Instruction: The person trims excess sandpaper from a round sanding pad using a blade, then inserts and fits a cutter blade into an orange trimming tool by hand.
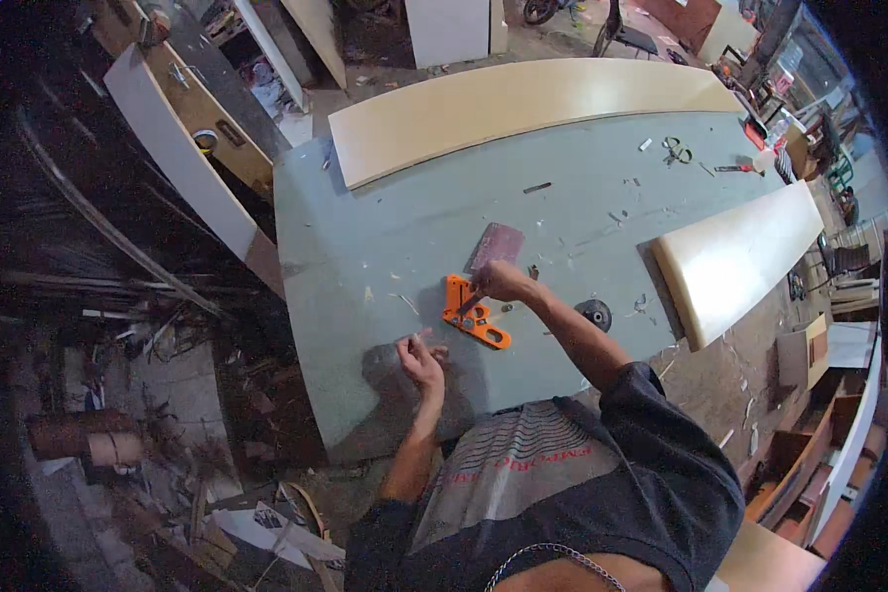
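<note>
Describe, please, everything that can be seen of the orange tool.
The orange tool is angular, plastic or painted metal by its look, with dark round parts and an oval opening near its lower-right end. It lies on the table. A dark strip, perhaps part of it, crosses it below the right hand, whose exact contact is unclear.

Far side of grey-green worktable (350, 271) is taken up by long cream panel (533, 104); R edge is occupied by thick cream board (745, 261), w/ blk disc (594, 314) laid nearby. Red-handled tool (735, 169) is seen nr far R corner; in bkgd, dark chair (633, 39) & motorbike wheel (540, 10) are partly shown; to L, small round container (205, 140) is seen on brown wood
</note>
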Available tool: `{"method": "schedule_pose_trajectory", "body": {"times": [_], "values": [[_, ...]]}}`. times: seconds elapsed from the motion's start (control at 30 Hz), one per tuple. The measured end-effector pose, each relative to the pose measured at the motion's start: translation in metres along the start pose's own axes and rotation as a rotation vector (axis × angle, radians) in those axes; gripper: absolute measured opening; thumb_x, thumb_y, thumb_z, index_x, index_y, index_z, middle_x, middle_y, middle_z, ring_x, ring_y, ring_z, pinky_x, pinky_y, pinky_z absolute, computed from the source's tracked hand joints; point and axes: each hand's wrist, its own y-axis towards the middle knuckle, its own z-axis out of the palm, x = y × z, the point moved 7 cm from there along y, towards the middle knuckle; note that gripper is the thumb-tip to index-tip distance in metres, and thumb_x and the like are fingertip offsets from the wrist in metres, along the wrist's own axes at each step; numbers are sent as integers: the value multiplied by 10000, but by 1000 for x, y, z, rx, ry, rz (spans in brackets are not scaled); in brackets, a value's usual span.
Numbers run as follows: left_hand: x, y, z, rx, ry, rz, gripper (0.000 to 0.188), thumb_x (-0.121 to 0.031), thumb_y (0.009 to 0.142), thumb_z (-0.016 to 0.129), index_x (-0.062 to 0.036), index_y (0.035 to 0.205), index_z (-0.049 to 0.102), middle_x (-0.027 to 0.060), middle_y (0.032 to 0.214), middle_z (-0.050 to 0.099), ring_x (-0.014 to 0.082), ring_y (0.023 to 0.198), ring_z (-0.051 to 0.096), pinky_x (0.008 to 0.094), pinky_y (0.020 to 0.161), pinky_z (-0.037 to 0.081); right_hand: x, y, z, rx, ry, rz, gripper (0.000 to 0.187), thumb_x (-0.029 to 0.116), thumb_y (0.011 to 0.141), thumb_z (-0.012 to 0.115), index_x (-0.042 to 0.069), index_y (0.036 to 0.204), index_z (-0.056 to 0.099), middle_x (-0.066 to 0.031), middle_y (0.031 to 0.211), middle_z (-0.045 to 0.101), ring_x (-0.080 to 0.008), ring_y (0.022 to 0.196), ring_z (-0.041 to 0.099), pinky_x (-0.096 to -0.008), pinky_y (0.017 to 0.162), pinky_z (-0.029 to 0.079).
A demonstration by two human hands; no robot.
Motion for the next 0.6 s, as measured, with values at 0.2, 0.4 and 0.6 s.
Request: {"method": "schedule_pose_trajectory", "body": {"times": [0.2, 0.4, 0.6], "values": [[-15, 13, 10, -83, -182, -172, 199, -222, 1011, 475, -36, 1000, 405, 170, 1050, 672, 170, 570, 617, 263, 472, 465, -21, 24, 0, 45, -92, -17, 176, 164, 747, 692, 50, 878, 721, -149, 812, 693, -303, 775, 678, -401, 686, 524], [-25, 19, 12, -145, -231, -228, 211, -226, 984, 539, -38, 990, 444, 147, 1032, 685, 156, 573, 620, 262, 496, 483, -14, 40, -7, 12, 39, -27, 208, 118, 744, 677, 29, 930, 704, -141, 825, 700, -284, 760, 679, -385, 677, 529], [-13, 8, 12, -140, -166, -291, 187, -196, 943, 604, -34, 998, 529, 99, 967, 698, 155, 594, 633, 261, 548, 497, -17, 47, -18, -36, 260, 34, 277, 58, 753, 658, 28, 1026, 691, -139, 874, 711, -269, 796, 691, -368, 723, 542]]}}
